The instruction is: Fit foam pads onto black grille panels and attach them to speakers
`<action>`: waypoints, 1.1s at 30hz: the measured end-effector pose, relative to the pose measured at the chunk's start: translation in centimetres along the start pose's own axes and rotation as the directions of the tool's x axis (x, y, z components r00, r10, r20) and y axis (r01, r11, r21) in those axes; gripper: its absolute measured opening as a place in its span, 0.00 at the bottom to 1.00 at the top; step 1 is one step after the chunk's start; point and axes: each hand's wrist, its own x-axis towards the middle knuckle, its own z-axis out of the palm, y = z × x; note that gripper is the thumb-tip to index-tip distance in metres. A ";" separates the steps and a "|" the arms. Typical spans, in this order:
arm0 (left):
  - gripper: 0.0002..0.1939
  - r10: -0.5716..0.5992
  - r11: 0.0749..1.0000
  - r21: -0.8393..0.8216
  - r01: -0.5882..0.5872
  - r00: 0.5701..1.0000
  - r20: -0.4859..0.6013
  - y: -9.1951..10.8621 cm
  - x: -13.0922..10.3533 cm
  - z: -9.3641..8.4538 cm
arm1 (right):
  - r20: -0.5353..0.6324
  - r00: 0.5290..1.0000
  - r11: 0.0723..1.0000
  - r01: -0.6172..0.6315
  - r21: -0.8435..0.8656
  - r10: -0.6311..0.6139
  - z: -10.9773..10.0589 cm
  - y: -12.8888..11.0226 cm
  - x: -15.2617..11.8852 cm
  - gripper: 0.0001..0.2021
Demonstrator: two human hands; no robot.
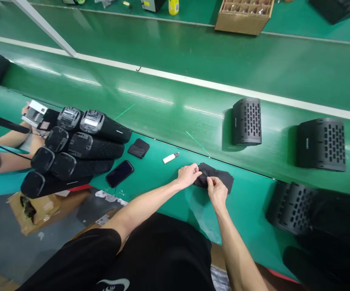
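Black thin sheets (225,180), stacked in a loose pile, lie on the green bench in front of me. My left hand (188,176) pinches the pile's left end between thumb and fingers. At its near edge my right hand (217,192) also pinches the dark material. Exactly how many layers each hand grips cannot be made out. Left of my hands lies a white-handled cutter (171,157). Farther left are a small stack of black pieces (139,148) and a dark phone (119,173).
Black speaker-like housings (96,145) crowd the bench at left, beside another person's arms (14,139). Perforated black housings stand on the green belt, including one at centre right (247,121) and another farther right (321,144). A cardboard box (238,26) sits across the belt.
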 end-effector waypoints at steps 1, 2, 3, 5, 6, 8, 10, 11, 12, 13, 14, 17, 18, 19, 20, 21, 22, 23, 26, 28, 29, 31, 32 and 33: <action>0.10 0.003 1.000 0.004 -0.003 1.000 -0.003 0.0 0.1 0.0 | 0.014 1.000 1.000 0.003 0.017 -0.003 -0.3 0.2 0.3 0.33; 0.10 0.004 1.000 0.008 -0.004 1.000 -0.006 0.0 0.2 0.0 | 0.028 1.000 0.999 0.000 0.033 -0.001 -0.6 0.5 0.6 0.35; 0.10 0.004 1.000 0.012 -0.003 1.000 -0.009 -0.1 0.3 0.1 | 0.039 0.999 0.999 -0.005 0.048 0.003 -1.0 0.7 0.8 0.36; 0.10 0.000 1.000 0.019 0.000 1.000 -0.016 0.0 0.5 0.1 | 0.051 0.999 0.997 -0.017 0.072 0.013 -1.3 1.0 1.0 0.37; 0.10 -0.002 1.000 0.023 0.002 1.000 -0.020 0.0 0.6 0.2 | 0.053 0.998 0.997 -0.019 0.080 0.015 -1.4 1.2 1.0 0.38; 0.09 -0.008 0.999 0.034 0.009 1.000 -0.029 0.2 0.7 0.2 | 0.053 0.998 0.996 -0.021 0.088 0.016 -1.4 1.4 0.9 0.37; 0.09 -0.015 0.999 0.047 0.017 0.999 -0.034 0.3 0.8 0.2 | 0.044 0.999 0.996 -0.023 0.088 0.019 -1.5 1.5 0.8 0.36; 0.08 -0.017 0.998 0.053 0.019 0.999 -0.036 0.4 0.8 0.2 | 0.037 0.999 0.996 -0.024 0.088 0.020 -1.6 1.6 0.8 0.36; 0.09 -0.019 0.998 0.059 0.021 0.999 -0.037 0.5 0.8 0.1 | 0.031 0.999 0.996 -0.023 0.089 0.021 -1.6 1.7 0.8 0.35; 0.09 -0.020 0.998 0.065 0.022 0.999 -0.037 0.5 0.8 0.1 | 0.028 0.999 0.996 -0.022 0.092 0.020 -1.7 1.7 0.8 0.35; 0.09 -0.020 0.997 0.071 0.022 0.999 -0.036 0.6 0.7 0.0 | 0.026 1.000 0.995 -0.020 0.096 0.018 -1.7 1.8 0.8 0.34; 0.13 -0.015 0.996 0.082 0.016 1.000 -0.023 0.6 0.6 -0.1 | 0.019 1.000 0.993 -0.012 0.116 0.010 -1.5 1.6 0.8 0.31; 0.16 -0.010 0.996 0.085 0.012 1.000 -0.018 0.6 0.5 -0.1 | 0.012 1.000 0.992 -0.012 0.123 0.010 -1.3 1.5 0.9 0.30; 0.18 -0.006 0.996 0.089 0.007 1.000 -0.016 0.7 0.5 -0.1 | 0.004 1.000 0.992 -0.012 0.129 0.012 -1.1 1.4 0.9 0.29; 0.21 -0.003 0.995 0.097 0.005 1.000 -0.018 0.7 0.4 -0.1 | -0.003 1.000 0.991 -0.013 0.136 0.013 -1.0 1.3 1.0 0.29; 0.23 -0.005 0.994 0.109 0.007 1.000 -0.024 0.8 0.4 -0.1 | -0.008 1.000 0.990 -0.013 0.143 0.014 -0.9 1.2 1.1 0.29; 0.23 -0.010 0.992 0.123 0.014 0.999 -0.031 0.8 0.3 0.0 | -0.012 1.000 0.988 -0.012 0.151 0.014 -0.8 1.1 1.2 0.29; 0.23 -0.017 0.991 0.136 0.022 0.999 -0.038 0.9 0.3 0.0 | -0.015 1.000 0.987 -0.012 0.159 0.015 -0.8 1.1 1.2 0.28; 0.20 -0.030 0.988 0.150 0.037 0.998 -0.047 0.9 0.3 0.1 | -0.029 0.999 0.981 -0.022 0.192 0.029 -1.0 1.3 1.2 0.29; 0.19 -0.026 0.989 0.146 0.033 0.998 -0.049 0.7 0.5 0.2 | -0.040 0.998 0.974 -0.039 0.224 0.049 -1.1 1.6 1.0 0.28; 0.20 -0.024 0.989 0.143 0.031 0.998 -0.052 0.6 0.6 0.3 | -0.045 0.997 0.969 -0.048 0.244 0.061 -1.2 1.8 0.9 0.28; 0.20 -0.023 0.990 0.135 0.031 0.998 -0.058 0.3 0.9 0.5 | -0.054 0.995 0.954 -0.064 0.293 0.083 -1.2 2.3 0.7 0.27; 0.19 -0.025 0.991 0.131 0.032 0.998 -0.059 0.2 1.0 0.6 | -0.059 0.994 0.943 -0.072 0.324 0.096 -1.2 2.6 0.6 0.27; 0.19 -0.027 0.991 0.127 0.035 0.998 -0.060 0.1 1.2 0.7 | -0.063 0.992 0.930 -0.079 0.359 0.109 -1.2 2.8 0.6 0.27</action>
